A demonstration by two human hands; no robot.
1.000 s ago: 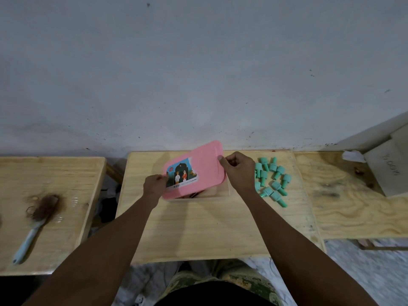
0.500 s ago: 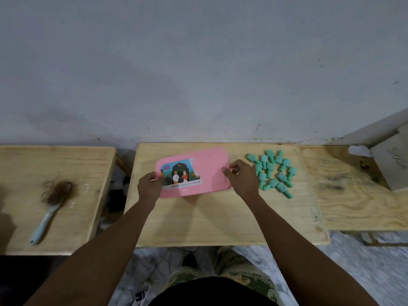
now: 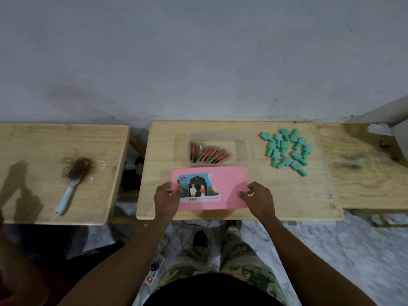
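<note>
At the near edge of the desk [image 3: 287, 195], just in front of the clear box [image 3: 220, 136]: pink lid [image 3: 229, 191], flat, label up, pinched at its short ends by left grip [image 3: 165, 197] and right grip [image 3: 257, 198], both clamped on it. Touching the wood or not: cannot tell. Keep level, lower both ends together, release only once settled, away from the teal caps [image 3: 287, 151].

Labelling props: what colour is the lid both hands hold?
Pink lid, with a multicoloured picture label on its left half; head view shows it best.
</note>
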